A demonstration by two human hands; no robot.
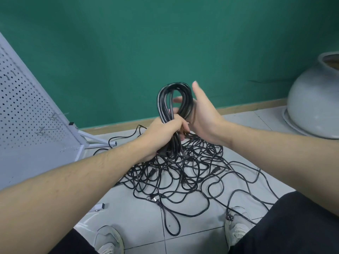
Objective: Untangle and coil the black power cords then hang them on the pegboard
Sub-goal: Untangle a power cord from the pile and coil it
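A coiled bundle of black cord (167,114) is held upright at mid-scene, above the floor. The left hand (162,136) is wrapped round the bundle's lower part, fingers curled tight about the gathered strands. The right hand (202,116) is set against the bundle's right side, thumb raised, fingers spread and reaching behind the loop; whether they close on the cord cannot be told.

Directly beneath, a tangled heap of black power cords (185,171) is spread over the tiled floor (137,208), with loose strands run out to the right and toward the near edge between two light shoes (108,239). A plug (155,199) is seen at the heap's near side.

At the left, a white pegboard (27,107) is leaned on its stand; wire hooks (52,116) are fixed in its lower holes. Its foot (97,141) is just beside the heap's far-left strands. A grey pot (315,99) is placed at the far right against the green wall (165,43), well apart from the cords. Bare tile is left near the pegboard's base.
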